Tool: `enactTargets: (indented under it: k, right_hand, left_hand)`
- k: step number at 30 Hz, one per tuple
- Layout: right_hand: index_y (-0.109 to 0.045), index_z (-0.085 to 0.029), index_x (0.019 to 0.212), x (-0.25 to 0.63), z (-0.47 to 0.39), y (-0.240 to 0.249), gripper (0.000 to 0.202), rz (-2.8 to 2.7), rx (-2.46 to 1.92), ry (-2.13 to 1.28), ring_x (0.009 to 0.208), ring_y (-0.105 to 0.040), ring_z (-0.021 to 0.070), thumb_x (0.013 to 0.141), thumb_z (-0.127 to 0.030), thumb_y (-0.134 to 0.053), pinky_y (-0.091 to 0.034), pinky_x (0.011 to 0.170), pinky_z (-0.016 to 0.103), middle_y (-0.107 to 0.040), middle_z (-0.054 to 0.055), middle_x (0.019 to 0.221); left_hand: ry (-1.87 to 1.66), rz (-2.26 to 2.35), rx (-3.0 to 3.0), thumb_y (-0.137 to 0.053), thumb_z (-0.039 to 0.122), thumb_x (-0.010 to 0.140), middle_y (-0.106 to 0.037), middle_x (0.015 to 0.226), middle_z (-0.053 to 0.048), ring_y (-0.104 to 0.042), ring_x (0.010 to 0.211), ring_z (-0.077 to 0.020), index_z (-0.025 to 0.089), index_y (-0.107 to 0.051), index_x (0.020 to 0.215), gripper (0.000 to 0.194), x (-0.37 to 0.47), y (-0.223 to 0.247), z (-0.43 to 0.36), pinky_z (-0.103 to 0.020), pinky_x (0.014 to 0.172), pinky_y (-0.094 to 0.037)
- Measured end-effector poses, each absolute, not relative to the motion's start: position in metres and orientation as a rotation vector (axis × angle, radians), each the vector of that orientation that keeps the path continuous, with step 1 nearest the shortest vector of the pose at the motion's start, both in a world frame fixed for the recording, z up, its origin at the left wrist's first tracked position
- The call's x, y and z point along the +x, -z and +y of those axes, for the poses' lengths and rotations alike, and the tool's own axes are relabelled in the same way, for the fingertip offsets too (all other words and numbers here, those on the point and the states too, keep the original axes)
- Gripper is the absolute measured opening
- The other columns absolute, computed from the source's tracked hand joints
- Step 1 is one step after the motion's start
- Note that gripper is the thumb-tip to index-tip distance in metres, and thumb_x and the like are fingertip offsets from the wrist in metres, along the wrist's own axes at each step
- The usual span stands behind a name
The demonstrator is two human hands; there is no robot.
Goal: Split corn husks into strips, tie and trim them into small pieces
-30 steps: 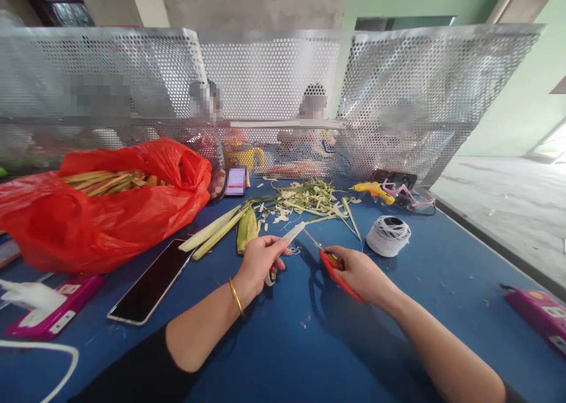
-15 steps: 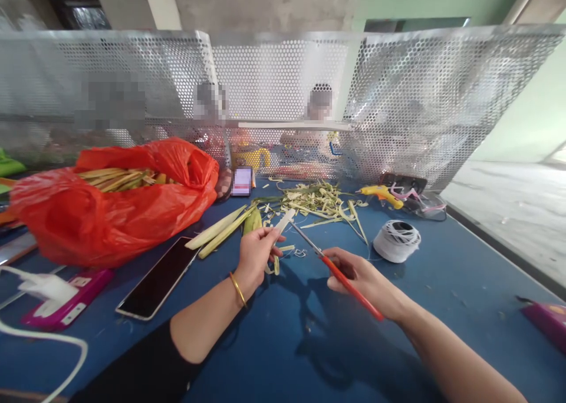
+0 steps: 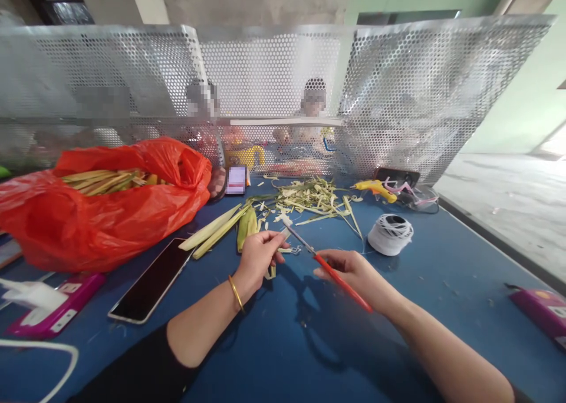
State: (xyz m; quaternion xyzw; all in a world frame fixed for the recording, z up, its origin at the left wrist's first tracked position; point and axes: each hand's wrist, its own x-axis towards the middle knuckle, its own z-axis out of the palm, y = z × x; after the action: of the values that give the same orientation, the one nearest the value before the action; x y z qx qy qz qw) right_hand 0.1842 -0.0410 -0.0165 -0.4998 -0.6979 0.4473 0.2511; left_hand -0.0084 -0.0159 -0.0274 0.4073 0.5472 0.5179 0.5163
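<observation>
My left hand (image 3: 260,253), with a gold bangle at its wrist, is closed in a pinch on a pale husk strip (image 3: 287,233). Only a short end of the strip shows past the fingertips. In my right hand (image 3: 354,273) are red-handled scissors (image 3: 331,270), their blades pointing up and left to the strip's end. Whether the blades touch the strip is hard to tell. Just behind my left hand lie a greenish husk piece (image 3: 247,225) and long pale husk strips (image 3: 214,229). A heap of husk trimmings (image 3: 309,195) lies beyond the scissors' tips.
Left stands a red plastic bag (image 3: 132,226) of husks, near a dark phone (image 3: 148,282) and a purple power strip (image 3: 84,288). On the right are a white thread spool (image 3: 390,236) and a yellow glue gun (image 3: 375,189). A perforated metal screen (image 3: 274,67) closes off the back; people sit behind it.
The pale strip stood well out from my left fingertips before; now much less of it shows, and the scissors' blades lie closer to the fingers. The whole view has shifted slightly.
</observation>
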Motion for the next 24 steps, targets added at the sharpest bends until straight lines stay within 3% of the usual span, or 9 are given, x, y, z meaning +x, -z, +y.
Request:
enactTargets:
  k: [3,8,12,15,20,22,24]
  right_hand:
    - [-0.068,-0.017,0.094,0.188,-0.036,0.017,0.041,-1.866,-1.481,-1.095,0.052,-0.039,0.0099,0.073,-0.051,-0.062,-0.03,0.049,0.022,-0.052,-0.003,0.06]
    - [-0.07,-0.019,0.1,0.202,-0.022,0.015,0.036,-1.978,-1.859,-0.457,0.06,-0.054,0.0167,0.076,-0.044,-0.056,-0.034,0.054,0.025,-0.063,0.002,0.066]
    - [-0.068,-0.019,0.103,0.206,-0.015,0.017,0.034,-2.164,-1.845,-0.647,0.062,-0.058,0.0168,0.075,-0.035,-0.058,-0.036,0.054,0.024,-0.066,0.001,0.068]
    - [-0.066,-0.018,0.106,0.206,-0.013,0.021,0.032,-2.159,-1.943,-0.484,0.072,-0.063,0.019,0.078,-0.032,-0.057,-0.04,0.06,0.025,-0.069,0.004,0.08]
    - [-0.066,-0.013,0.098,0.205,-0.016,0.022,0.022,-2.217,-1.975,0.098,0.088,-0.063,0.0246,0.085,-0.019,-0.05,-0.045,0.071,0.031,-0.065,0.016,0.103]
    - [-0.066,-0.015,0.095,0.201,-0.021,0.02,0.022,-2.153,-1.758,0.019,0.091,-0.062,0.0233,0.088,-0.023,-0.047,-0.046,0.076,0.032,-0.064,0.015,0.106]
    - [-0.064,-0.018,0.099,0.193,-0.028,0.022,0.025,-2.024,-1.5,-0.306,0.086,-0.062,0.0201,0.089,-0.034,-0.048,-0.047,0.074,0.031,-0.067,0.01,0.099]
  left_hand:
    - [-1.224,1.33,0.995,-0.073,0.036,0.064,-0.067,0.063,-0.004,-0.051,0.04,-0.0072,0.015,-0.065,0.063,0.022,-0.009,0.027,-0.016,-0.019,0.037,-0.031]
    - [-1.021,1.352,1.21,-0.069,0.029,0.067,-0.067,0.062,-0.003,-0.055,0.049,-0.0102,0.017,-0.067,0.063,0.012,-0.005,0.026,-0.024,-0.019,0.042,-0.033]
    - [-0.751,1.317,1.33,-0.067,0.031,0.066,-0.055,0.049,0.003,-0.045,0.046,-0.009,0.017,-0.068,0.062,0.014,0.002,0.024,-0.037,-0.02,0.041,-0.029]
    - [-0.738,1.239,1.196,-0.069,0.032,0.064,-0.05,0.049,0.004,-0.042,0.046,-0.008,0.016,-0.067,0.062,0.017,0.005,0.025,-0.041,-0.02,0.043,-0.031]
    - [-0.918,1.206,1.014,-0.074,0.032,0.059,-0.059,0.058,0.001,-0.049,0.053,-0.0084,0.015,-0.067,0.067,0.019,0.006,0.028,-0.039,-0.019,0.047,-0.035]
    - [-0.98,1.22,1.016,-0.075,0.032,0.059,-0.059,0.057,0.001,-0.049,0.051,-0.0087,0.016,-0.066,0.066,0.02,0.007,0.028,-0.039,-0.019,0.046,-0.035]
    - [-1.013,1.23,1.064,-0.075,0.032,0.058,-0.057,0.053,0.002,-0.048,0.049,-0.0088,0.016,-0.065,0.064,0.02,0.009,0.029,-0.04,-0.019,0.044,-0.033]
